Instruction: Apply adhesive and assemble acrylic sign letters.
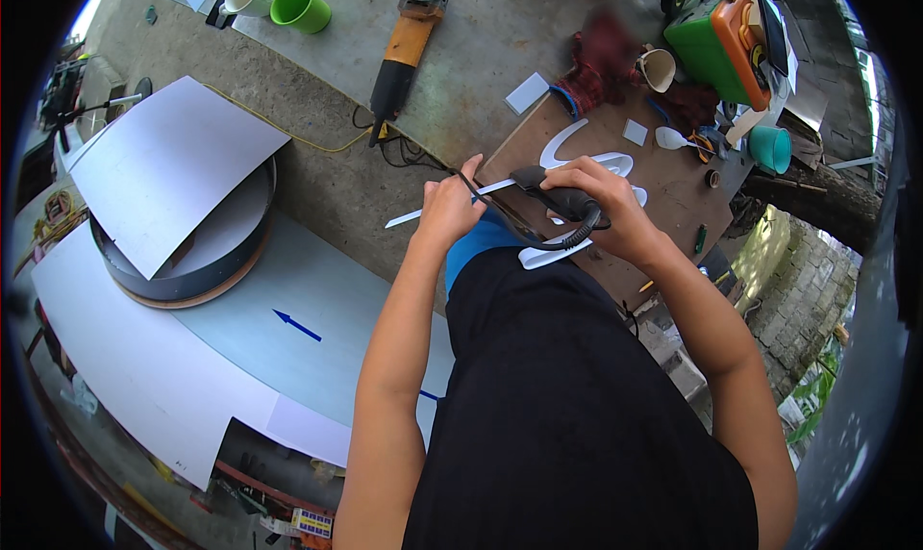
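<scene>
My right hand (pixel 601 199) is wrapped round a black corded hand tool (pixel 560 196), its nose pointing left. The tool's exact kind I cannot make out; a ribbed cord sleeve bends down from its back end. The fingers of my left hand (pixel 450 209) close on a narrow white strip (pixel 404 219), which shows on both sides of the hand and reaches the tool's nose. One left finger sticks up, and a dark cord crosses that hand. Curved white pieces (pixel 555 146) lie on the brown board (pixel 663 199) around and behind my right hand, which partly hides them.
An orange and black angle grinder (pixel 399 60) lies on the grey table beyond, near a green cup (pixel 301 9). Red gloves (pixel 586 79), a tipped cup (pixel 658 70) and a green-orange container (pixel 716 45) sit at right. White sheets (pixel 178 165) rest on a round drum (pixel 231 252) at left.
</scene>
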